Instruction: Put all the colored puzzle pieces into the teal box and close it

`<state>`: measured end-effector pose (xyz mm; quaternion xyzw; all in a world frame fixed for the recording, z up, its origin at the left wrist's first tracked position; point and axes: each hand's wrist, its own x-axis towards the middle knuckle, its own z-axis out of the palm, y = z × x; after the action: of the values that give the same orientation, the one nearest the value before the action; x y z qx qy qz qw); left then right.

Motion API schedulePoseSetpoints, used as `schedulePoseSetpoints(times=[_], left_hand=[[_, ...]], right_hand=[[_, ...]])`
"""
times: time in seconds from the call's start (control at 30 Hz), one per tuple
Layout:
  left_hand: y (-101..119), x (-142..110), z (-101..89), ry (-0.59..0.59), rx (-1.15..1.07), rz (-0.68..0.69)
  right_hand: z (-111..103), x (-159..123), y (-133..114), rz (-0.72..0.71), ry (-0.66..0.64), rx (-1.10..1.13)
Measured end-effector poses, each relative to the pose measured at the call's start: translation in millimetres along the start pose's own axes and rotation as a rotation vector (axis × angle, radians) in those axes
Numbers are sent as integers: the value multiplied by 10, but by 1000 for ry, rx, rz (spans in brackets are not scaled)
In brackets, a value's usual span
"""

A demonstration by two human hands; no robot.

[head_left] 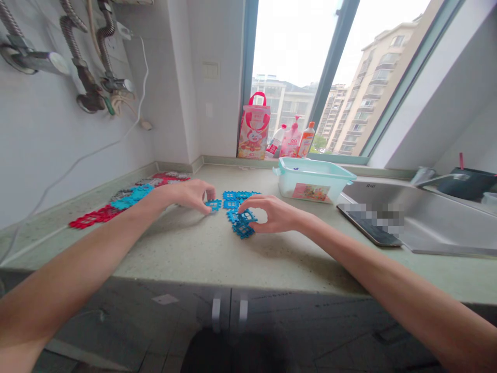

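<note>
My left hand (194, 194) pinches a single blue plastic piece (214, 205), a square window-like frame with notched edges, just above or on the countertop (186, 254). To its right, my right hand (272, 213) grips blue notched pieces (244, 224) between thumb and fingers; how many are in the grasp I cannot tell. Behind and between the hands, more blue pieces (231, 200) lie close together on the counter. Along the wall at left, flat pieces are laid in groups: red (91, 217), light blue (134, 197) and grey (120, 195), with more red (171, 178) farther back.
A pale green plastic tub (316, 176) stands at the back right. Beside the steel sink (438, 228) lies a dark flat device (368, 225), partly blurred out. A pink bag (254, 132) and several bottles (291, 140) line the windowsill. A white cable (97, 150) hangs down the left wall.
</note>
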<state>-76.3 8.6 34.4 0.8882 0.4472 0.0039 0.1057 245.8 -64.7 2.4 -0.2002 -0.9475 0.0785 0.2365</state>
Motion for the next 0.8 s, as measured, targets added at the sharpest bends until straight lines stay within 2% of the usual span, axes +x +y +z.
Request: schedulePoseSetpoints(times=[0.13, 0.23, 0.47, 0.6, 0.8], left_hand=[[-3, 34, 21, 144, -34, 96], [124, 62, 82, 240, -78, 203], [508, 93, 294, 232, -189, 314], [569, 112, 373, 245, -136, 341], [629, 80, 357, 247, -86, 300]], right_hand=[[52, 25, -53, -57, -69, 35], [52, 29, -76, -72, -116, 35], [36, 51, -358, -58, -171, 42], [33, 55, -468, -41, -200, 73], [33, 29, -390, 10, -169, -46]])
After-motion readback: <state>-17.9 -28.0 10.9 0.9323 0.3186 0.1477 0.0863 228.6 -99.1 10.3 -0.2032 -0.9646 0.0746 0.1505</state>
